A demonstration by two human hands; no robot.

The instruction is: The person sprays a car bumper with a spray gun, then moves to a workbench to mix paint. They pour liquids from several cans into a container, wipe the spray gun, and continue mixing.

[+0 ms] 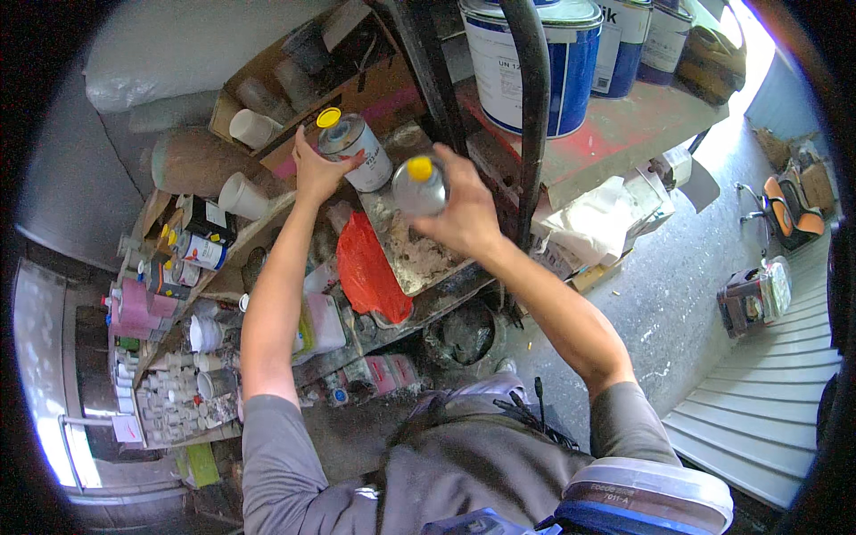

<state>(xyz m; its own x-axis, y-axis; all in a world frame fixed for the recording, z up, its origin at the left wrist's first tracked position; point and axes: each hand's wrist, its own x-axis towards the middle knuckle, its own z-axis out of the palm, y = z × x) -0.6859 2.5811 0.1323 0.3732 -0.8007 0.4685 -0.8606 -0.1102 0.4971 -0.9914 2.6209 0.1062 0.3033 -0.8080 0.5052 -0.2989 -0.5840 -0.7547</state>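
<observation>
My right hand (pixel 468 209) is curled around a silvery round can (pixel 417 194) with a yellow cap, blurred by motion. Left of it stands a second metal can (pixel 367 160) with a white label and a yellow cap. My left hand (pixel 323 174) is beside this can, thumb and fingers spread, fingertips across its near side; the thumb looks apart from it. Below both cans lies a grimy, dust-covered tray (pixel 419 259) on the bench. A crumpled red sheet or bag (pixel 370 267) rests over the tray's left edge.
Large blue-and-white paint tins (pixel 535 76) stand on a shelf behind a dark metal post (pixel 533 116). White cups (pixel 242 196) and a cardboard box (pixel 303 67) sit behind at left. Several small bottles crowd the left shelf. A dark bucket (pixel 464 334) is under the bench.
</observation>
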